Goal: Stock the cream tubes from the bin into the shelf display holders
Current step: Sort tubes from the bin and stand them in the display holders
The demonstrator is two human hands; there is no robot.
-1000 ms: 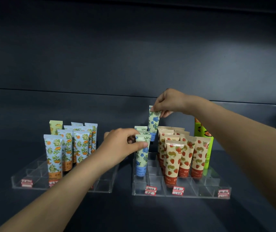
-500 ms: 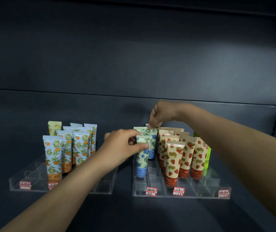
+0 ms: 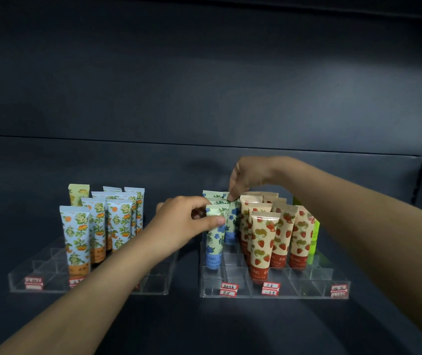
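Observation:
Two clear acrylic display holders stand on the dark shelf. In the right holder (image 3: pixel 276 294) the left column has blue-flower cream tubes. My left hand (image 3: pixel 184 226) grips the front blue-flower tube (image 3: pixel 214 242) near its top, thumb across it. My right hand (image 3: pixel 248 178) reaches down from above and pinches the top of a second blue-flower tube (image 3: pixel 231 224) standing just behind and to the right. More blue-flower tubes show behind, partly hidden. The bin is out of view.
Strawberry tubes (image 3: pixel 265 242) fill the columns right of the blue ones, with green tubes (image 3: pixel 314 234) at the far right. The left holder (image 3: pixel 38 278) has orange-blossom tubes (image 3: pixel 76 239). Red price labels (image 3: pixel 229 289) line both front edges. A dark back panel rises behind.
My right hand has lowered the second blue-flower tube from above the display down into the column behind the front tube. My left hand has kept its hold on the front tube.

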